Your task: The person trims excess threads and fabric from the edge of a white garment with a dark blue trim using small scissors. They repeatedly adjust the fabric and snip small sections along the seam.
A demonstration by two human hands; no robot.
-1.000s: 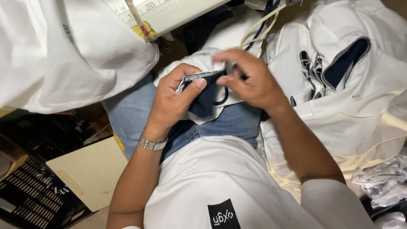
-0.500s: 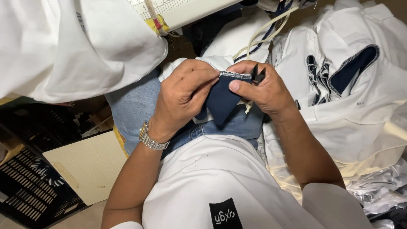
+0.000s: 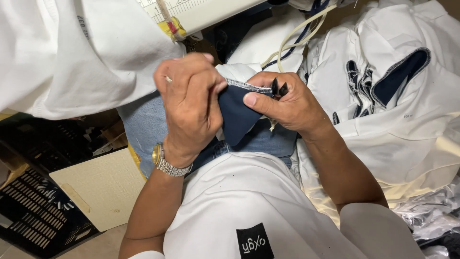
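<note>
My left hand (image 3: 189, 103) and my right hand (image 3: 287, 103) together pinch a navy blue fabric piece (image 3: 239, 117) with a white stitched edge, held up over my lap. The left hand, with a metal wristwatch (image 3: 167, 165) on its wrist, grips the piece's left side. On the right, my thumb presses the stitched top edge. Small black thread snips (image 3: 279, 88) stick out between the right hand's fingers. White cloth attached to the piece shows behind the left hand.
A heap of white garments with navy trim (image 3: 393, 91) lies to the right. Hanging at upper left is a large white cloth (image 3: 72, 52). A ruler-marked table edge (image 3: 201, 12) runs above. Lower left hold a cardboard sheet (image 3: 98, 184) and a black crate (image 3: 28, 211).
Both hands lifted the navy piece closer to me and folded it tighter. The left hand's fingers closed more over its left side.
</note>
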